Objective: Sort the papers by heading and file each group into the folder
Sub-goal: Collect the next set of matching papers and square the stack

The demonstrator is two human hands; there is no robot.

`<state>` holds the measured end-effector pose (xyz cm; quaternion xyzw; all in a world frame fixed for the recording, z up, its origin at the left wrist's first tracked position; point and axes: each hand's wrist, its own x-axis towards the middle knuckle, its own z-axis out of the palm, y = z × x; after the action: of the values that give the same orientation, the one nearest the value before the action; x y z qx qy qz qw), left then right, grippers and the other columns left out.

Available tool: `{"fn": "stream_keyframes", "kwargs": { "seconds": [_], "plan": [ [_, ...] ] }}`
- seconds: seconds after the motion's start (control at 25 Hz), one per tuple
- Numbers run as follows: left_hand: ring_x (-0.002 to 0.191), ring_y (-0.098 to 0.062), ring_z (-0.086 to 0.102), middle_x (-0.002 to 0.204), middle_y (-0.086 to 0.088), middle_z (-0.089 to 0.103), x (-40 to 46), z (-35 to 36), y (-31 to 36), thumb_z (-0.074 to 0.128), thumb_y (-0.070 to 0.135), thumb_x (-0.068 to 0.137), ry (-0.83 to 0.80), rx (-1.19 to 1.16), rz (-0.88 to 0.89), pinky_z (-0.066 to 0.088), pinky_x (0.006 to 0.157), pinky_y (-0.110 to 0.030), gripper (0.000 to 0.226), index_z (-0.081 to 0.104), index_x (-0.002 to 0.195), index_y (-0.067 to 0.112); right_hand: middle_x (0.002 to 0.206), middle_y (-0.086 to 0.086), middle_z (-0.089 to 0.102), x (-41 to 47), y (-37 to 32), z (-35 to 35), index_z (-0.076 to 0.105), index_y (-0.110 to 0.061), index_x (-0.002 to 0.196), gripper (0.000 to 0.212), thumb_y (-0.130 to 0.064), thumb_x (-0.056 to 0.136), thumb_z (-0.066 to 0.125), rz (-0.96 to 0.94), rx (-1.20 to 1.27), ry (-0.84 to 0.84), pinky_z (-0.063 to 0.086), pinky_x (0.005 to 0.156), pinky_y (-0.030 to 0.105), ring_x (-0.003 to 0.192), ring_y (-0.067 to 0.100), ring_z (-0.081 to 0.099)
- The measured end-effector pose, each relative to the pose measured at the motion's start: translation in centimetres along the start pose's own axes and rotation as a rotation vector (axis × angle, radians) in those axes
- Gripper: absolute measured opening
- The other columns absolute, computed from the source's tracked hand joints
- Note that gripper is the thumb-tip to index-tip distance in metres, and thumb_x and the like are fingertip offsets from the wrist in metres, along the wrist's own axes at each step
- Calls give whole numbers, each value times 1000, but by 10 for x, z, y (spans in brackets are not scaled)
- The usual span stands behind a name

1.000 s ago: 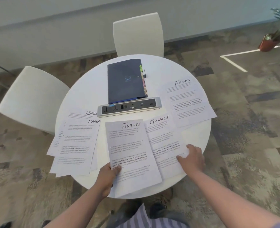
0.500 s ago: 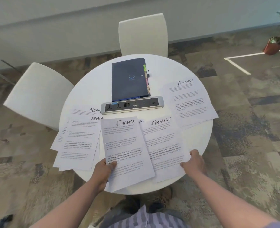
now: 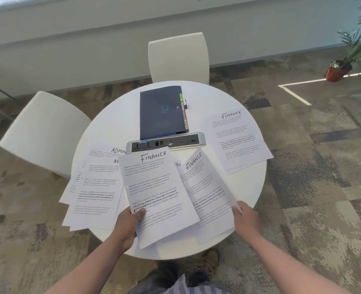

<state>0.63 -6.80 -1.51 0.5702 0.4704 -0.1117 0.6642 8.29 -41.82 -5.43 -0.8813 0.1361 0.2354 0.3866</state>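
My left hand (image 3: pixel 130 222) grips the lower left corner of a sheet headed FINANCE (image 3: pixel 156 187), raised off the round white table (image 3: pixel 245 187). My right hand (image 3: pixel 246 217) pinches the lower right edge of a second FINANCE sheet (image 3: pixel 207 192), which is lifted and tilted, its left side tucked under the first. A third FINANCE sheet (image 3: pixel 237 139) lies flat at the table's right. A small pile of ADMIN sheets (image 3: pixel 96 187) overhangs the left edge. The dark blue folder (image 3: pixel 162 111), shut, with coloured tabs on its right side, lies at the back.
A silver power socket strip (image 3: pixel 169 142) sits in the table's middle, just in front of the folder. Two white chairs stand at the far side (image 3: pixel 179 56) and at the left (image 3: pixel 41 132). A potted plant (image 3: pixel 339 70) is on the carpet at the far right.
Both hands have lifted their FINANCE sheets off the table. The right sheet has tilted and slid toward the left one, which rose and now covers part of the ADMIN pile.
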Motion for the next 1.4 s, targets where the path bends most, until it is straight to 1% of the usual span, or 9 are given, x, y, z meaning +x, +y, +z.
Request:
{"fn": "stream_keyframes", "kwargs": {
  "seconds": [0.12,0.24,0.48,0.68,0.88,1.0,1.08,1.2,1.4],
  "plan": [
    [108,-36,72,117,-10,77,-1,-4,2,59,12,104,-6,-24,9,58,92,-53,22,66,124,10,94,-1,70,-3,-11,-9,66,-20,101,22,-20,107,45,-59,144,60,57,83,47,89,24,65],
    [104,-35,72,113,-10,77,-3,-11,7,58,16,105,53,-31,20,59,87,-51,20,66,121,10,92,-1,70,-2,-23,-22,66,-22,100,22,-19,107,46,-92,222,109,59,81,49,87,23,66],
    [103,-34,71,117,-11,75,0,-23,17,56,22,106,92,18,80,57,93,-53,23,66,122,9,99,-4,71,5,-57,-49,68,-15,112,19,-17,107,49,-66,498,191,50,65,29,91,19,66],
    [112,-32,71,123,-8,75,-6,-13,30,52,20,107,-18,-58,96,57,94,-51,26,63,129,12,108,-4,75,9,-85,-50,68,-23,112,15,-15,104,58,1,755,-86,51,63,29,91,17,66],
    [114,-32,71,125,-9,74,-17,5,38,50,21,108,-142,-59,71,53,102,-56,28,63,131,13,110,-1,78,7,-91,-29,70,-19,114,17,-12,99,65,33,643,-296,55,70,32,101,22,71],
    [115,-33,71,125,-10,74,-26,13,41,50,19,107,-197,-88,55,54,102,-55,29,62,132,11,108,-1,80,6,-89,-22,69,-16,114,17,-10,97,68,57,616,-359,58,70,31,96,19,74],
    [116,-34,70,126,-10,73,-29,15,41,50,18,107,-219,-91,43,52,104,-56,29,61,134,11,108,-3,80,5,-88,-19,69,-15,118,23,-8,95,70,51,573,-443,61,77,35,98,18,75],
    [119,-35,69,128,-12,72,-31,13,44,50,18,107,-269,-75,21,48,107,-59,31,60,135,11,118,1,77,8,-86,-15,66,-15,126,37,-5,92,73,63,598,-587,56,99,54,110,26,73],
    [121,-38,67,131,-16,69,-31,8,48,50,17,107,-347,-45,-23,46,109,-60,36,56,141,6,126,10,74,13,-89,-10,65,-12,129,38,6,96,63,127,735,-647,52,104,57,114,33,71]
  ]
}}
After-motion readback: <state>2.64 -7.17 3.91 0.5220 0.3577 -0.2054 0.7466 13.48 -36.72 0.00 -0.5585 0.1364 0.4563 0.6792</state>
